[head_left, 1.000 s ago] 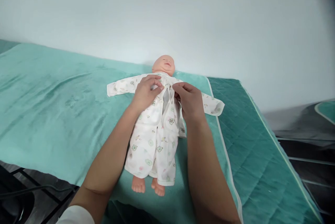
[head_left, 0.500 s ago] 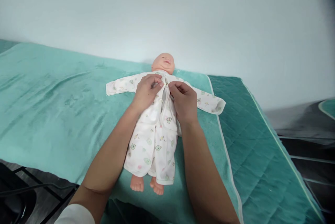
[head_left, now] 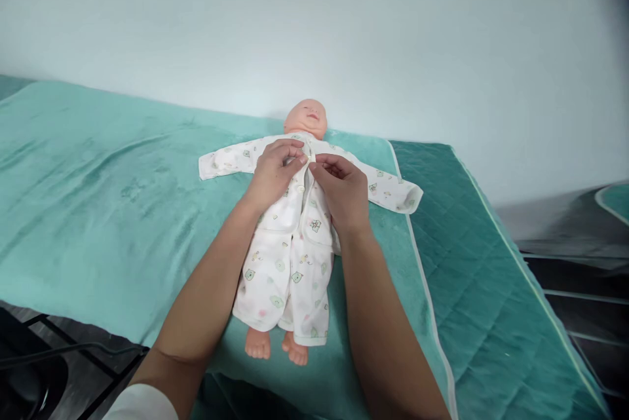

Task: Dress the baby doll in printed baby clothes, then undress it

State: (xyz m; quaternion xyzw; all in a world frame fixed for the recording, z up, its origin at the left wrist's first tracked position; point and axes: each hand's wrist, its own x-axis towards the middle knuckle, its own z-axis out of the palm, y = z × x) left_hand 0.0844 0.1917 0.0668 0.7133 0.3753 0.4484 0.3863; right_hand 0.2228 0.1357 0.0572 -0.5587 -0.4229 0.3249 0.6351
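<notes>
A baby doll [head_left: 305, 118] lies on its back, head toward the wall, arms stretched out sideways. It wears a white printed baby jacket [head_left: 282, 213] and matching pants [head_left: 307, 289], with bare feet showing below. At the upper chest, my left hand [head_left: 276, 171] pinches one front edge of the jacket. Facing it, my right hand [head_left: 344, 190] pinches the opposite edge, and the fingertips of both hands almost meet at the placket. Lower down, a button [head_left: 301, 189] shows on the left-side edge, and the front hangs slightly parted there. Exactly what lies between the fingertips is hidden.
A light green blanket [head_left: 98, 210] covers most of the bed, over a darker quilted cover [head_left: 472, 263] on the right. Behind stands a pale wall [head_left: 314, 27]. A black chair-like object [head_left: 29, 367] and cable sit at lower left; dark metal slats [head_left: 584, 299] at right.
My right hand has shifted slightly left, toward my left hand. The jacket's front edges have come closer together at the chest, narrowing the gap between them.
</notes>
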